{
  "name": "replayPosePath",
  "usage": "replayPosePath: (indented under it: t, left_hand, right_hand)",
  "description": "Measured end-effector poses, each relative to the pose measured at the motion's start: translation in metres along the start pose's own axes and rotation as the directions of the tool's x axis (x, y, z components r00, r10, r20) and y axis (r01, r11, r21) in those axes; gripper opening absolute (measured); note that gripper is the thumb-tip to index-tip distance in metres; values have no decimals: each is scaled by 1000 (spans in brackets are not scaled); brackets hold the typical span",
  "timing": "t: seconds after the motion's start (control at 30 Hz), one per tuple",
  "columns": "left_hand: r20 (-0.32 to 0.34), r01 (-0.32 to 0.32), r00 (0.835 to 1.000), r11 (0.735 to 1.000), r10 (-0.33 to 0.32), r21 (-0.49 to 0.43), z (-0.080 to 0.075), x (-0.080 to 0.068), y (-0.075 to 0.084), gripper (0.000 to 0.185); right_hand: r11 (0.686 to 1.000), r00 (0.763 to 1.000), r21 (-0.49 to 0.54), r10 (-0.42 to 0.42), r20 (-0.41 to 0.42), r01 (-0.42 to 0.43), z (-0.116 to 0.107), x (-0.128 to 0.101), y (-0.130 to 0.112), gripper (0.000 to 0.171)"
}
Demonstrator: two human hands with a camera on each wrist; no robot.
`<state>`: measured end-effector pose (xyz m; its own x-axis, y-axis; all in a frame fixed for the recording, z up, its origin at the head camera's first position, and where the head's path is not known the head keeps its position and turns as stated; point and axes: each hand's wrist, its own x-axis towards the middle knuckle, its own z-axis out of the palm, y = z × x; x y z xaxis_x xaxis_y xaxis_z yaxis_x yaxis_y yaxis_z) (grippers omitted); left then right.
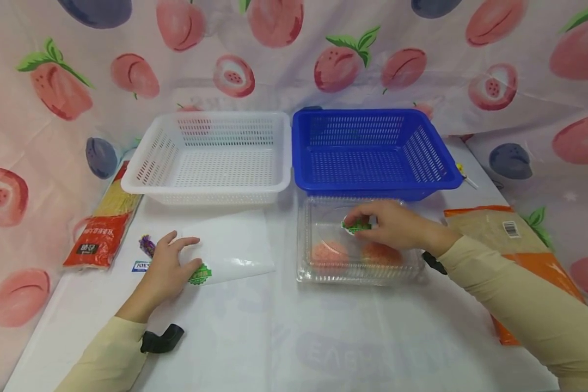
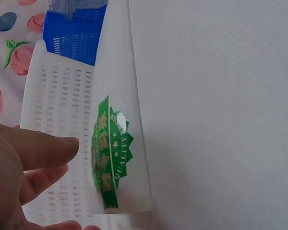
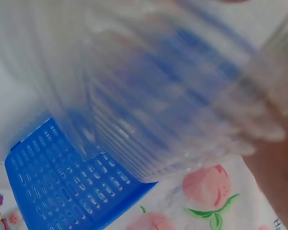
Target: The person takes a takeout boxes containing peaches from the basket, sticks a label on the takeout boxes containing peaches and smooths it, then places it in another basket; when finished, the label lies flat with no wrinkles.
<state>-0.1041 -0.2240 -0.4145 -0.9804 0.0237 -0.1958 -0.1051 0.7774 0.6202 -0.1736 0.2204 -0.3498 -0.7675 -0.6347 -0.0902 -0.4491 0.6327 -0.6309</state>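
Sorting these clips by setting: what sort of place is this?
Probably a staged tabletop set, not a real kitchen: a fruit-print cloth as backdrop, white basket and blue basket side by side, packaged food around them.

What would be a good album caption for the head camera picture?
Right hand sticks a green label on a clear fruit box; left hand rests on the sticker sheet.

You can read "QUALITY" on the green sticker [image 2: 110, 153]; the orange bag [image 1: 519, 245] carries a barcode [image 1: 510, 229], digits too small.
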Motion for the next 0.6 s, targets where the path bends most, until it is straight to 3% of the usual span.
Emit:
replayPosePath:
  t: [0.1,0.27,0.4,0.6]
  left_hand:
    - [-30,-33,999,999,33,8,-2,-3,7,54]
    - [-47,-115,992,992,113,-42,-5,-10,23,58]
    - [-31,-151,988,981,149,-119,-4,-16,37,61]
    - [-5,-192,980,946,198,-260,6,-15,56,60]
  right_hand:
    - [998,1000,60,-9,-20,10,-1,-4,1,24]
    - [994,987,110,-6,-158,24,-11,-17,1,27]
    - [996,972,88,3,-236,18,-21,-32,1,31]
    - [996,961,84,60,-269,-39,-28,-52,3,35]
